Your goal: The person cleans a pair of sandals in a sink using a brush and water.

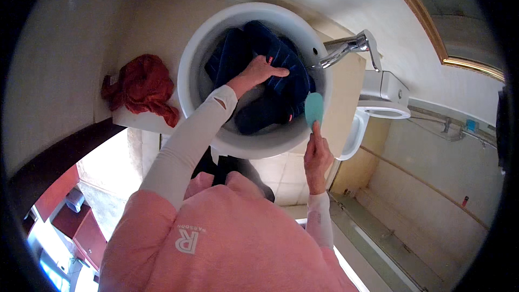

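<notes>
Dark navy slippers or similar padded fabric items (263,113) with small red tags lie in a round white washbasin (255,152). My left hand (261,73) rests on the dark fabric near the basin's middle, its thumb extended; whether its fingers grip the cloth is hidden. By the basin's right rim, my right hand (318,154) holds a teal brush or paddle-like tool (314,109) by its lower end, with the index finger laid along it. The underside of this tool is out of sight.
A chrome faucet (344,50) reaches over the basin from the right. On the counter to the left lies a crumpled red cloth (146,85). A white toilet (381,109) stands beyond the counter at right, and a gold-framed mirror (434,28) hangs at upper right.
</notes>
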A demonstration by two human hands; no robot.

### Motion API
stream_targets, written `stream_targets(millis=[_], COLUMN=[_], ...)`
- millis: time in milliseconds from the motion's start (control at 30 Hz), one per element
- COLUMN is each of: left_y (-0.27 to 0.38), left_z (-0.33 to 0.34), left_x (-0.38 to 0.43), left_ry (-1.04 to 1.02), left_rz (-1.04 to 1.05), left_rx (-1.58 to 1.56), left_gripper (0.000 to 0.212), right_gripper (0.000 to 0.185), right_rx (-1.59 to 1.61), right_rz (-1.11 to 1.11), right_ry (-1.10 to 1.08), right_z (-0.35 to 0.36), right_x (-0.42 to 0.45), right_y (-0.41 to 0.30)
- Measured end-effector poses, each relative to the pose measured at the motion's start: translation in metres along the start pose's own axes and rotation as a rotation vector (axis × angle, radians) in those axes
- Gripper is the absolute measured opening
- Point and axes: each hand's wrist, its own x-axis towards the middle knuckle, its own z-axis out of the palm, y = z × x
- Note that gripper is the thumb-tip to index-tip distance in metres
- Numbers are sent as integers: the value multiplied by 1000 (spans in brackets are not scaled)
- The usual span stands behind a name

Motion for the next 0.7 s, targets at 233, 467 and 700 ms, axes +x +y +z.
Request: stream_targets(millis=[233, 467, 700], left_y=[37, 73, 97], left_z=[14, -6, -40], left_x=[-12, -44, -59], left_ry=[-109, -246, -363], left_rz=[-34, 1, 1], left_rx=[41, -259, -2], left_gripper=[34, 40, 42], right_gripper=[42, 41, 38], right_rx=[52, 127, 423], right_rz=[-20, 10, -17], right_ry=[53, 73, -43], right_z=[16, 8, -51], right_x=[74, 23, 77], right_y=[-12, -6, -49])
